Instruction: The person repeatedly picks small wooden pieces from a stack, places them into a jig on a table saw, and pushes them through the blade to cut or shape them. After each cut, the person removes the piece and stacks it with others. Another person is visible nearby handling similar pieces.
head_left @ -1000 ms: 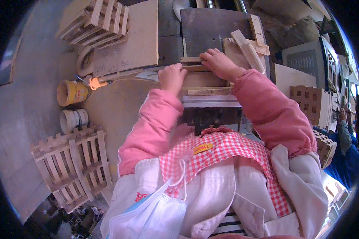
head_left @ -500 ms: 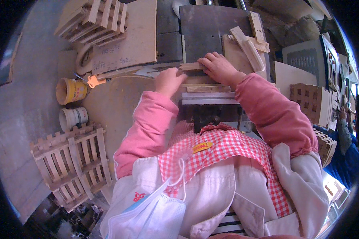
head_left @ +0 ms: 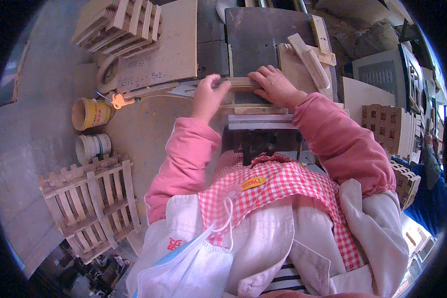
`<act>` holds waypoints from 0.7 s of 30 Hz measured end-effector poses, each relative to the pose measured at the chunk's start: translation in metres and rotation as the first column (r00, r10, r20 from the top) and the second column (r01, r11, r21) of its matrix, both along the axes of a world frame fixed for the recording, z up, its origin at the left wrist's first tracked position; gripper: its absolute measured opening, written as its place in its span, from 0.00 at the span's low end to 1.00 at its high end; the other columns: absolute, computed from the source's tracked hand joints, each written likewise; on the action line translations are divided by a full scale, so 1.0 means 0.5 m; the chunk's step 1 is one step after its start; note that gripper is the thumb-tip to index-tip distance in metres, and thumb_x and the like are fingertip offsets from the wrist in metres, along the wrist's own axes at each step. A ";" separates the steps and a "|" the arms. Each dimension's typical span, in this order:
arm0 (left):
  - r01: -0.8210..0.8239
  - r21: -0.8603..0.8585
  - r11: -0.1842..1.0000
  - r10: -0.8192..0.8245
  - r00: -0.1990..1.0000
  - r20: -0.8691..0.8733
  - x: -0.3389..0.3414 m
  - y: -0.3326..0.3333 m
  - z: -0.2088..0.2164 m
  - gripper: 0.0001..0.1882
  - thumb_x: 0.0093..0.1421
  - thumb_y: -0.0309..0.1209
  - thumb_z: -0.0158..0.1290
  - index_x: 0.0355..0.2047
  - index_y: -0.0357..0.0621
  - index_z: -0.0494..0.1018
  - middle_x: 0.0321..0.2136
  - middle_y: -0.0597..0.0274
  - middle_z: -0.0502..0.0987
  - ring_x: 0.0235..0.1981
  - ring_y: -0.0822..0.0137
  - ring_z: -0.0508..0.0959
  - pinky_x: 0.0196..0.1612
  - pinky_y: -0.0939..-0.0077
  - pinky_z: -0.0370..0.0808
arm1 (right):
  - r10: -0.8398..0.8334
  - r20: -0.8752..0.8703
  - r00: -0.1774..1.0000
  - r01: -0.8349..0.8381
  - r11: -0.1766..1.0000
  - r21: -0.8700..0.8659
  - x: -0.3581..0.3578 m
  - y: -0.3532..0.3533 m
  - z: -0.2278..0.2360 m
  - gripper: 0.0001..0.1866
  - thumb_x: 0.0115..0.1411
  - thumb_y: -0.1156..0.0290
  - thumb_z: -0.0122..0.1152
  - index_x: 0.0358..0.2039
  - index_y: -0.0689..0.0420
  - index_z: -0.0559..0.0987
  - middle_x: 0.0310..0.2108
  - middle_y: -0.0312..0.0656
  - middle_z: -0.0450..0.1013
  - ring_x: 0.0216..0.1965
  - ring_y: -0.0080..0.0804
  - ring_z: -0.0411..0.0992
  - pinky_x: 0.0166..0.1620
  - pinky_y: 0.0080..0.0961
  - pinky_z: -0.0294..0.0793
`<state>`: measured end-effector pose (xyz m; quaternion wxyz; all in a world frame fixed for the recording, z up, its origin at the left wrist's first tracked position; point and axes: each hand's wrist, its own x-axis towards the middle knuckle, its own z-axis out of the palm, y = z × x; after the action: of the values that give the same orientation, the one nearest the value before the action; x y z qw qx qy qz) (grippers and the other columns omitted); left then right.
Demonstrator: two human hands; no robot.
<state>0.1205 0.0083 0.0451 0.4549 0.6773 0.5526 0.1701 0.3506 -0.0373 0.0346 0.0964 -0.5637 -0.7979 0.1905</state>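
— While the right hand is bent across the right part of a wooden strip, what does the left hand show?
— Left: loosely curled just beside the strip's left end, thumb and forefinger parted, slightly blurred. Cannot tell whether it touches the wood.
— And the right?
— Fingers toward the far edge, thumb by the near edge, strip held between them. Firmness of grip cannot be read.
— Strip's location?
— Lying left to right, near end of the dark tabletop. Nearer: a second strip, roughly parallel, then a pale rail.
— Surroundings?
— Far right of the hands: crossed slats on a board. Far left: slatted stack on a wide panel. Left: yellow bucket, white bucket nearer, slatted frame nearer still.
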 end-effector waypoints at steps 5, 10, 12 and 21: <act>-0.118 -0.435 0.893 0.389 0.688 0.613 0.047 -0.010 -0.048 0.40 0.68 0.58 0.29 0.66 0.36 0.50 0.66 0.50 0.54 0.67 0.58 0.53 0.68 0.63 0.44 | -0.021 -0.008 1.000 0.022 0.997 0.075 0.020 -0.015 -0.009 0.22 0.54 0.67 0.59 0.51 0.53 0.70 0.45 0.45 0.69 0.51 0.47 0.64 0.54 0.43 0.65; -0.136 -0.344 0.929 0.313 0.784 0.537 0.046 -0.020 -0.052 0.31 0.67 0.50 0.41 0.58 0.34 0.63 0.57 0.54 0.66 0.59 0.64 0.63 0.62 0.72 0.57 | -0.035 0.102 0.994 0.034 0.999 0.010 0.023 -0.010 -0.009 0.18 0.54 0.68 0.59 0.46 0.54 0.72 0.43 0.45 0.70 0.50 0.48 0.66 0.50 0.43 0.67; -0.133 -0.201 0.971 0.223 0.808 0.545 0.027 -0.033 -0.034 0.29 0.64 0.41 0.51 0.57 0.32 0.63 0.54 0.52 0.69 0.55 0.62 0.68 0.59 0.69 0.63 | -0.045 0.040 0.998 0.042 0.997 0.058 0.019 -0.007 0.006 0.19 0.53 0.69 0.60 0.46 0.54 0.72 0.42 0.46 0.70 0.48 0.49 0.67 0.49 0.43 0.68; 0.041 0.035 0.999 -0.051 0.924 0.379 -0.070 -0.011 0.103 0.18 0.55 0.27 0.60 0.46 0.36 0.73 0.35 0.61 0.78 0.37 0.72 0.76 0.44 0.76 0.73 | -0.024 -0.399 0.917 -0.026 0.993 -0.119 0.003 -0.017 0.154 0.22 0.55 0.65 0.65 0.48 0.59 0.72 0.40 0.49 0.72 0.41 0.44 0.73 0.45 0.32 0.73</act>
<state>0.0853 0.0028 0.0965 0.5482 0.6503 0.4357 0.2944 0.3521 -0.0458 0.1116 0.2223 -0.5173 -0.7487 0.3500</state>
